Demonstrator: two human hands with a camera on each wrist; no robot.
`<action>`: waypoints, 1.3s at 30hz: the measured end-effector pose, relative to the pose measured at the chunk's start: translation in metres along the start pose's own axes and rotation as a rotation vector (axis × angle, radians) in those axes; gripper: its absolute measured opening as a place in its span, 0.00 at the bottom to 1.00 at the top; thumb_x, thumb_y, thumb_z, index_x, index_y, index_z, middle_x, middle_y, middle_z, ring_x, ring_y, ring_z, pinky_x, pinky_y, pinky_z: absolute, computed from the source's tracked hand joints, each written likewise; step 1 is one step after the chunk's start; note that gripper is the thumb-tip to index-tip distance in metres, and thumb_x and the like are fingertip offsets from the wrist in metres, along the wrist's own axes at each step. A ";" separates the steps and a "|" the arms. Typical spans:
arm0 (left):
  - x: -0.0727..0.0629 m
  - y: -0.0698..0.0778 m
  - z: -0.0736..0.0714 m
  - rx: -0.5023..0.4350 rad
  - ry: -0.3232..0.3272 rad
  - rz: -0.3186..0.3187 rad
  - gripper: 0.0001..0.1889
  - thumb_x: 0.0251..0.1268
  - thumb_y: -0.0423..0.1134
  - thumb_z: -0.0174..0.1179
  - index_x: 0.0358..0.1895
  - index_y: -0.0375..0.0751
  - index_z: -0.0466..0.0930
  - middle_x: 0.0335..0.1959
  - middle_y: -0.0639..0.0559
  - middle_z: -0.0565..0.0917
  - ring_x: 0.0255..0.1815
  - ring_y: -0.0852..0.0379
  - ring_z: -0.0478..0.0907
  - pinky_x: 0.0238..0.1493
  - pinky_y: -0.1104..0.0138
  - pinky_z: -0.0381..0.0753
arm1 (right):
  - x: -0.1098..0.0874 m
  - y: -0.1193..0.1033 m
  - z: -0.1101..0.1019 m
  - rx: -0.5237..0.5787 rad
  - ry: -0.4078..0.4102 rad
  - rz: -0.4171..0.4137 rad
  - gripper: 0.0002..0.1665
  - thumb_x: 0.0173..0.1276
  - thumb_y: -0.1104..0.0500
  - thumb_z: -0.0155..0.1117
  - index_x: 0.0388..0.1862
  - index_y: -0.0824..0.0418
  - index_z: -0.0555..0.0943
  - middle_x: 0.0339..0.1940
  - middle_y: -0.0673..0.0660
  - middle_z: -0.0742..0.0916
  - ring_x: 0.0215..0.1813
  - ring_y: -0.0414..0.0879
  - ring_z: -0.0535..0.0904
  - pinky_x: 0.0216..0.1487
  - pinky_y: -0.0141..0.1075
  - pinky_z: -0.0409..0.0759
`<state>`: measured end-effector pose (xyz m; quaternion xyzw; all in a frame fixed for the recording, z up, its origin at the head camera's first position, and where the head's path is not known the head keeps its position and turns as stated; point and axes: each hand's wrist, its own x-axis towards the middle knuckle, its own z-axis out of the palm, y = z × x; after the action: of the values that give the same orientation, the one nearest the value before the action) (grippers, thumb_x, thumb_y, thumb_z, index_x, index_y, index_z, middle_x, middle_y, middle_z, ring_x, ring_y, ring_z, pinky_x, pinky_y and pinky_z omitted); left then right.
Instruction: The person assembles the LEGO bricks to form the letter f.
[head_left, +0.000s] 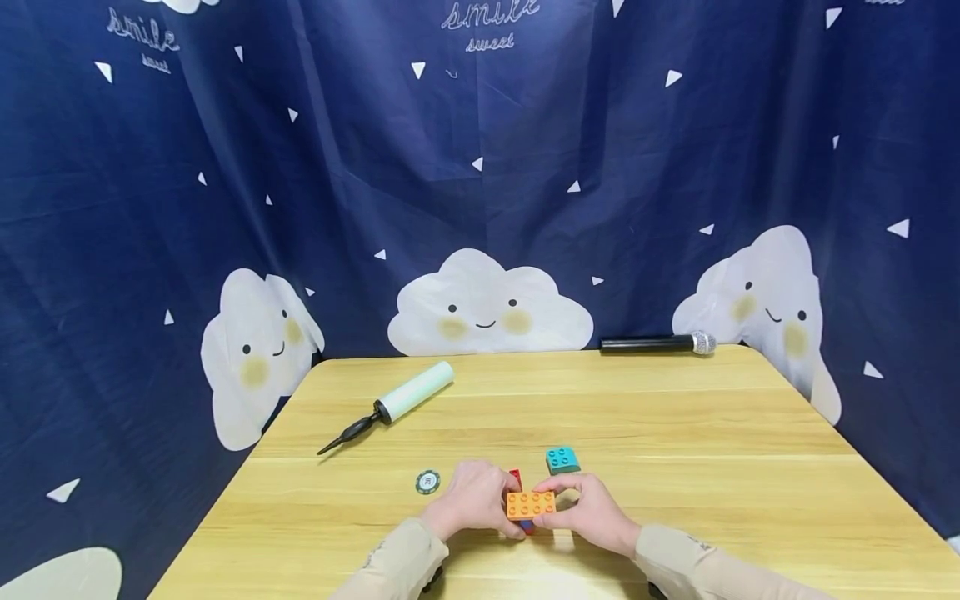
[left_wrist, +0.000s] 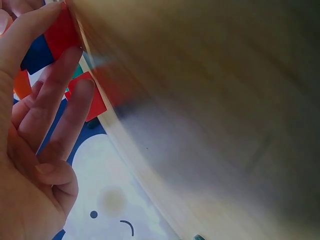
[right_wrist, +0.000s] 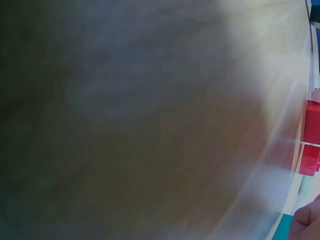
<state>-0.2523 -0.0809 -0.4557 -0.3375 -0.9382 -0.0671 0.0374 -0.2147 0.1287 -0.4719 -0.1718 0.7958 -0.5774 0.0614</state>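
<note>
Gripping of the lower red brick (left_wrist: 64,31) and the blue brick (left_wrist: 38,55) atop it is performed by the left hand (head_left: 478,497). Above these, the orange brick (head_left: 531,505) is pinched by the right hand (head_left: 591,510). The teal brick (head_left: 562,460) is located just beyond, on the table (head_left: 712,450).

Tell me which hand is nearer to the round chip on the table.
Left. The left hand is just right of the chip; the right hand is farther right, on the far side of the orange block.
</note>
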 end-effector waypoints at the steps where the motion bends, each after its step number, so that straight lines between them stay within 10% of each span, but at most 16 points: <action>1: 0.000 0.000 0.000 0.000 0.004 0.003 0.20 0.29 0.65 0.75 0.27 0.62 0.83 0.16 0.72 0.71 0.17 0.69 0.61 0.20 0.72 0.59 | 0.000 0.000 0.000 -0.006 0.001 -0.001 0.20 0.50 0.58 0.77 0.44 0.58 0.85 0.47 0.57 0.84 0.47 0.44 0.74 0.44 0.38 0.71; 21: -0.007 -0.006 -0.003 -0.311 0.113 -0.030 0.20 0.32 0.65 0.73 0.32 0.67 0.82 0.31 0.78 0.82 0.18 0.80 0.68 0.26 0.76 0.62 | 0.003 0.004 0.000 -0.047 -0.015 -0.023 0.19 0.48 0.59 0.77 0.42 0.58 0.85 0.42 0.55 0.84 0.45 0.42 0.74 0.43 0.38 0.73; 39: -0.002 -0.008 0.007 -0.611 0.028 -0.136 0.18 0.31 0.54 0.78 0.30 0.64 0.82 0.30 0.74 0.81 0.20 0.72 0.75 0.33 0.71 0.68 | 0.003 0.004 0.002 0.015 -0.034 -0.029 0.20 0.50 0.62 0.75 0.44 0.62 0.84 0.45 0.59 0.84 0.45 0.44 0.75 0.43 0.35 0.76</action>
<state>-0.2558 -0.0872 -0.4641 -0.2685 -0.8945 -0.3528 -0.0575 -0.2174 0.1274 -0.4757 -0.1926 0.7876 -0.5813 0.0681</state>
